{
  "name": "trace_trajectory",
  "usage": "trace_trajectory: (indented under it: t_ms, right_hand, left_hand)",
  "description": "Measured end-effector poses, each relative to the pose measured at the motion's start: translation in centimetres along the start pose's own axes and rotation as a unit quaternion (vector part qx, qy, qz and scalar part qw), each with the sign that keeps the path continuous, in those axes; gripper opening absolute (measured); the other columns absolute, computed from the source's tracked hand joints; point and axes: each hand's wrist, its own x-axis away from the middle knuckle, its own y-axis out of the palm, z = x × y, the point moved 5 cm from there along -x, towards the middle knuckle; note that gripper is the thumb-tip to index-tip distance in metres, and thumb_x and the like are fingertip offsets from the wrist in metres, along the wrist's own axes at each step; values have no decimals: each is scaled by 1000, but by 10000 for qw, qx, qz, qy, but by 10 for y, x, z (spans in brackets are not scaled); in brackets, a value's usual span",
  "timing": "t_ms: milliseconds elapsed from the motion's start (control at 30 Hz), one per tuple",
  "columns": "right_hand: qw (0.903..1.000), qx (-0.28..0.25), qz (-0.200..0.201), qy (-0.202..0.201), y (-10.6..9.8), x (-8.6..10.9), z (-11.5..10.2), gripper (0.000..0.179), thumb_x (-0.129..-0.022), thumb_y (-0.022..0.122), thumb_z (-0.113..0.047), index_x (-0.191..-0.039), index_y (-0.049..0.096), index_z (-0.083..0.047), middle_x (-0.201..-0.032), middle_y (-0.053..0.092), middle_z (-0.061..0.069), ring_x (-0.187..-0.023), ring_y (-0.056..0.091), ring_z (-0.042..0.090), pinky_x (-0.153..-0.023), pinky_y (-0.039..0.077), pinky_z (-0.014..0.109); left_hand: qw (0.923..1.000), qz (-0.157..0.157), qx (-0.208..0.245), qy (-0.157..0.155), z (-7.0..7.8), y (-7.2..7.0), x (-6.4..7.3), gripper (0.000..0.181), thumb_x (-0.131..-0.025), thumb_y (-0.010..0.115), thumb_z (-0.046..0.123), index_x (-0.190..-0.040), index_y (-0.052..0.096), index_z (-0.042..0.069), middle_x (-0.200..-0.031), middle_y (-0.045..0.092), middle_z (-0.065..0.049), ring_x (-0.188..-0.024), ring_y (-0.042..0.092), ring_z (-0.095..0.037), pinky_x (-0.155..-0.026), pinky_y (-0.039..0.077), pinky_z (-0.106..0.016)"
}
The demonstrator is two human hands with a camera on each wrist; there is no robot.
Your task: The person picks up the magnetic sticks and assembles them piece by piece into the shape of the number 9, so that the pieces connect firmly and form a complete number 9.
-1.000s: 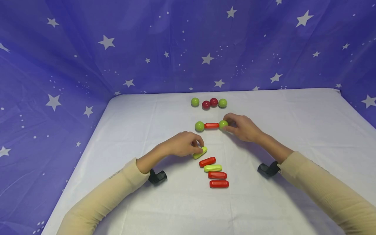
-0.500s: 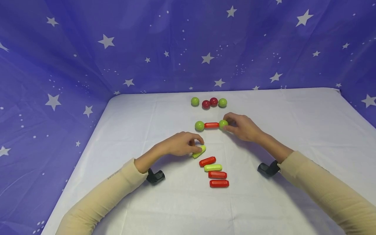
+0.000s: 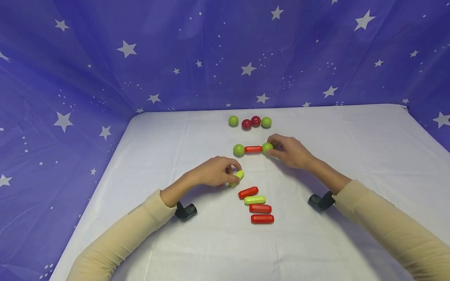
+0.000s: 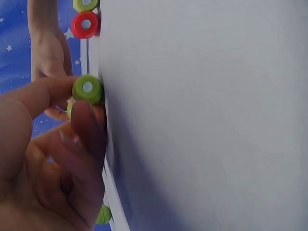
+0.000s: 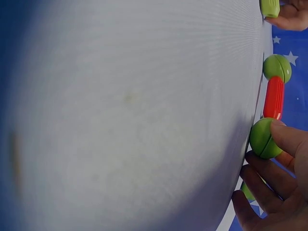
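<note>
In the head view my left hand (image 3: 218, 171) pinches a yellow-green rod (image 3: 240, 174) between thumb and forefinger. The left wrist view shows the pale round disc in that rod's end (image 4: 87, 87). Farther back, the thumb and fingers of my right hand (image 3: 290, 151) hold a green ball (image 3: 267, 148) at the right end of a red rod (image 3: 253, 149). A second green ball (image 3: 238, 150) sits against the red rod's left end, so the three lie in one line on the table. In the right wrist view the held ball (image 5: 262, 138) touches the red rod.
Nearer me lie a red rod (image 3: 248, 192), a yellow-green rod (image 3: 254, 200) and two more red rods (image 3: 260, 208) in a loose stack. Behind the joined piece are a green ball (image 3: 233, 121), two dark red balls (image 3: 247, 124) and another green ball (image 3: 266, 122) on the white cloth (image 3: 197, 242).
My left hand takes the yellow-green rod a little away from me and to the left, farther from the loose rods. The right hand stays on its green ball.
</note>
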Motion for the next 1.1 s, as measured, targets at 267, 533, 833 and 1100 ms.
trace_trajectory:
  t_ms: [267,533,833,1100]
  right_hand:
    - [10000,17,15,-5,0,0,-1,27,-92,71,-12,-116,62,-5,-110,68,12,-106,61,30,-93,45,49]
    - [10000,-24,3,-9,-1,0,0,27,-92,70,-12,-117,62,-5,-110,68,12,-106,61,30,-93,45,48]
    - [10000,-9,11,1,0,1,-1,27,-92,71,-12,-117,62,-5,-110,69,12,-106,62,30,-93,46,48]
    - [10000,-1,14,6,-1,1,-1,27,-92,71,-12,-117,62,-5,-110,69,12,-105,62,30,-92,46,48]
  left_hand:
    - [9989,309,205,-278,-7,-4,1,33,-94,67,20,-126,62,15,-85,64,-1,-51,59,-15,-58,47,-29]
    - [9937,621,846,-397,-8,-7,0,35,-94,69,21,-126,58,11,-83,67,-1,-48,61,-20,-49,48,-30]
    - [9868,657,1394,-492,-9,-5,-4,37,-94,69,20,-127,56,11,-84,68,-3,-46,60,-21,-42,43,-28]
    - [9798,800,1757,-525,-8,-4,-7,36,-95,68,18,-128,54,11,-82,68,-5,-44,58,-21,-39,41,-27]
